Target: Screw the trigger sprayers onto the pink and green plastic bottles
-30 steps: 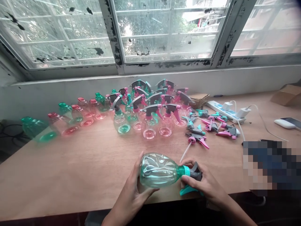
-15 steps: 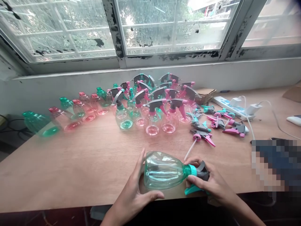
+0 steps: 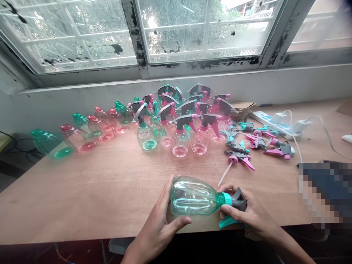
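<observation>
A clear green spray bottle (image 3: 195, 196) lies on its side in the air above the table's front edge, its base to the left. My right hand (image 3: 247, 211) is closed round the grey and turquoise spray head (image 3: 237, 201) at its neck, thumb and fingers by the turquoise collar. The turquoise trigger hangs below. At the bottle's base, my left hand (image 3: 162, 216) is open, with the fingers stretched along the bottom and the thumb standing off below the bottle. Whether the left palm presses on the base, I cannot tell.
Behind stand several capped pink and green spray bottles (image 3: 180, 143). Open bottles (image 3: 79, 137) line the left. Loose spray heads (image 3: 240, 157) lie at right, one tube pointing towards my right hand. Farther off are a power strip (image 3: 271, 123) and a pixelated area (image 3: 324, 194).
My left hand has come closer to the bottle's base, its fingers now against or just beside it. The right hand keeps its hold on the spray head. The view has shifted slightly.
</observation>
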Demonstrator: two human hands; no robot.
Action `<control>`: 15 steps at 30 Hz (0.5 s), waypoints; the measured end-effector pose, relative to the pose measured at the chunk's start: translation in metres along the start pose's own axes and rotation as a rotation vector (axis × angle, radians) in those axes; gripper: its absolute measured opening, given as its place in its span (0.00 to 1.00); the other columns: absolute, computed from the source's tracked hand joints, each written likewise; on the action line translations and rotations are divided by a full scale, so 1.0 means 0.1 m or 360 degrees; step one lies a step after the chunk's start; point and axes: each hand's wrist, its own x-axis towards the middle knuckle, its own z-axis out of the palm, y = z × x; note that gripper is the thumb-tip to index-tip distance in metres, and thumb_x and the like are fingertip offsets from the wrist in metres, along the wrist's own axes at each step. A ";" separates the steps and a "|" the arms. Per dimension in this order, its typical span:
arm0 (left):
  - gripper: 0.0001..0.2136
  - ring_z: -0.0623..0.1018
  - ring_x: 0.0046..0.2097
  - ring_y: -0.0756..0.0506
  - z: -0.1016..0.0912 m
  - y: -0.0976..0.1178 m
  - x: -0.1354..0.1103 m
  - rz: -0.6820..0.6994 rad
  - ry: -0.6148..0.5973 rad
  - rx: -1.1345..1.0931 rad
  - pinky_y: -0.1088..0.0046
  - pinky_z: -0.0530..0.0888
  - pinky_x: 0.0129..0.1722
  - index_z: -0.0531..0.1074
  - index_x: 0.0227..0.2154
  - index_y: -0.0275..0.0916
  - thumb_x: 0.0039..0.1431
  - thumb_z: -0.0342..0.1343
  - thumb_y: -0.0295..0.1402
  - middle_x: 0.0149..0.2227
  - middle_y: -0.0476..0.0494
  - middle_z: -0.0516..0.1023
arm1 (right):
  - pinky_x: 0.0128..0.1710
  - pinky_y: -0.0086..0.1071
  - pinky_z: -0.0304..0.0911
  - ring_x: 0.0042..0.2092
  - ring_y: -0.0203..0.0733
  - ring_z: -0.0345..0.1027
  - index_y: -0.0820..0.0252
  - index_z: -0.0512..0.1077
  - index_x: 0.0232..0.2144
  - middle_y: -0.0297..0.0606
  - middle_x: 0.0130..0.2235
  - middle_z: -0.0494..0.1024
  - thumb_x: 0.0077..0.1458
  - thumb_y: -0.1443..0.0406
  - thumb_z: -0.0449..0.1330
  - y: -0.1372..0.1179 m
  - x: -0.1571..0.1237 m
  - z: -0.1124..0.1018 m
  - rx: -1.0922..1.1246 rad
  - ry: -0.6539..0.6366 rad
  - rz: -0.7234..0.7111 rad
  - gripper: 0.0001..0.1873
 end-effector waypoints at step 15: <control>0.43 0.49 0.72 0.33 -0.04 -0.03 0.00 0.0044 -0.0098 0.0068 0.51 0.50 0.70 0.41 0.69 0.53 0.59 0.64 0.39 0.73 0.45 0.46 | 0.32 0.30 0.72 0.32 0.42 0.74 0.56 0.71 0.41 0.32 0.31 0.77 0.54 0.56 0.69 -0.01 -0.02 0.00 -0.0086 0.0014 0.0024 0.17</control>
